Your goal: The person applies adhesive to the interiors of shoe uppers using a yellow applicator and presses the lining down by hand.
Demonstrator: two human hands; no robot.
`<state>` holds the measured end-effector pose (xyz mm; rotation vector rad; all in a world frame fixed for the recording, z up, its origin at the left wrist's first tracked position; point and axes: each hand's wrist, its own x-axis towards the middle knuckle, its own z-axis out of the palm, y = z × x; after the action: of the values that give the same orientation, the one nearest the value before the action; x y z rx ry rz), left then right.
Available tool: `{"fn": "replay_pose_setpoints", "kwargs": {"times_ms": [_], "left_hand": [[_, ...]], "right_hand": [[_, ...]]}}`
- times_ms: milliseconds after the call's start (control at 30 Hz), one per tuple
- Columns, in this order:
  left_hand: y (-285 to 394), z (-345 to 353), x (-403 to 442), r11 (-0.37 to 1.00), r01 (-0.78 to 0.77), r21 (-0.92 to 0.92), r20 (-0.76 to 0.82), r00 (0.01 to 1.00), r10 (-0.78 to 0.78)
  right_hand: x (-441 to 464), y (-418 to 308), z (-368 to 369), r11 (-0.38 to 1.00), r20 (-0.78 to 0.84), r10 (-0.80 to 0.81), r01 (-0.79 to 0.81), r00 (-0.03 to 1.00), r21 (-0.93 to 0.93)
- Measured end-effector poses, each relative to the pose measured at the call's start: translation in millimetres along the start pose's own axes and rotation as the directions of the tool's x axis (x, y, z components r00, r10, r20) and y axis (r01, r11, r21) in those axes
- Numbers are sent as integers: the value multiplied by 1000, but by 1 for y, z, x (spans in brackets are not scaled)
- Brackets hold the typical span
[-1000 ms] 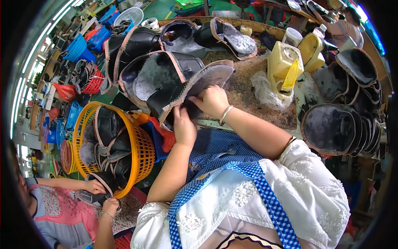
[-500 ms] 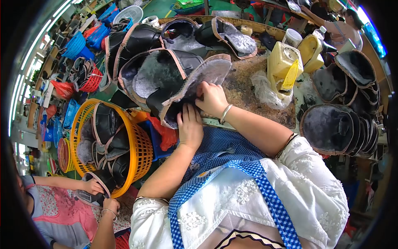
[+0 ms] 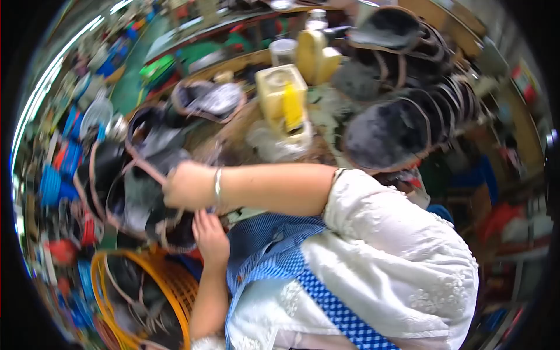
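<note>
My right hand is blurred and reaches across to the left, curled into a fist in front of the black boot uppers. Whatever its fingers hold is hidden. Just below it, my left hand has its fingers stretched out and close together, the tips beside a dark boot upper with a pale trimmed edge. A larger boot upper with grey fleece lining lies behind and left of my right hand. Farther back on the bench sits another fleece-lined boot upper.
A cut-open cream container holds a yellow brush-like tool. Crumpled clear plastic lies beside it, with a yellow jug behind. Stacked fleece-lined uppers are at the right. An orange basket with uppers stands at lower left.
My view has swung right, and things appear shifted left. My right hand has left the lining, its forearm now lying across the view. My left hand has come out from inside the boot upper.
</note>
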<state>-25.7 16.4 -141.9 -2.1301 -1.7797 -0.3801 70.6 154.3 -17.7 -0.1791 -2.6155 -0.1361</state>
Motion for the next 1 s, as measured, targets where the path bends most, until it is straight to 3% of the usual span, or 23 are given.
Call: {"fn": "replay_pose_setpoints", "kwargs": {"times_ms": [67,100,167,200,233,267,300,333,367,433,467,500,533,567,633,667,733,767,833,867,900,933,1000], "left_hand": [[12,-17,-10,993,-48,-109,-78,996,39],[15,-22,-15,972,-173,-159,-214,967,137],[19,-31,-37,941,-286,-180,-343,915,213],[24,-41,-44,948,-255,-191,-350,920,177],[23,-39,-53,953,-202,-226,-355,928,113],[20,-43,-56,959,-165,-231,-307,948,89],[16,-47,-56,964,-125,-233,-253,965,64],[14,-46,-53,957,-105,-271,-240,970,39],[11,-45,-52,949,-82,-306,-224,975,12],[11,-43,-48,932,-56,-358,-207,978,-21],[13,-43,-43,925,-54,-377,-211,977,-29],[16,-42,-38,918,-48,-394,-215,976,-41],[22,-43,-32,913,-47,-405,-235,970,-55],[26,-43,-28,912,-61,-406,-243,969,-43],[32,-40,-25,912,-82,-402,-252,967,-25],[32,-37,-27,919,-84,-385,-258,966,-19],[28,-32,-28,925,-84,-369,-276,961,-23],[24,-33,-30,930,-61,-363,-263,964,-40],[8,-37,-26,939,-19,-342,-257,963,-75],[-3,-34,-23,941,-1,-338,-286,953,-101],[-16,-34,-19,943,3,-333,-320,940,-116],[-28,-36,-12,950,46,-308,-328,933,-151],[-53,-33,5,948,137,-287,-350,906,-237]], "right_hand": [[-19,-7,-19,994,-113,67,-56,991,91],[-36,-6,-34,986,-202,123,-98,972,132],[-75,4,-65,893,-282,383,-275,880,356],[-99,11,-83,813,-351,521,-328,778,481],[-122,26,-87,817,-507,564,-350,652,459],[-146,30,-108,626,-431,766,-400,477,670],[-169,39,-130,359,-267,921,-350,284,865],[-192,56,-147,279,-261,960,-417,99,865],[-196,64,-172,378,-398,917,-260,-29,889],[-239,116,-200,561,-654,736,-385,-173,733],[-259,142,-213,629,-721,656,-365,-225,686],[-294,174,-223,548,-731,605,-502,-315,669],[-321,196,-235,335,-879,432,-869,-202,365],[-344,213,-241,96,-846,471,-939,-249,330],[-378,232,-250,-227,-582,718,-919,-381,321],[-378,234,-248,-274,-596,728,-941,-339,200],[-384,246,-243,-208,-514,795,-941,-322,267],[-383,249,-246,-176,-524,818,-970,-239,169],[-400,273,-245,-190,-555,831,-955,-33,-228],[-385,266,-251,-242,-487,869,-936,-91,-257],[-368,256,-255,-261,-451,874,-958,-180,-123],[-365,252,-254,-196,-490,859,-979,-148,-48],[-367,261,-257,-269,-454,867,-960,-208,-75]]}}
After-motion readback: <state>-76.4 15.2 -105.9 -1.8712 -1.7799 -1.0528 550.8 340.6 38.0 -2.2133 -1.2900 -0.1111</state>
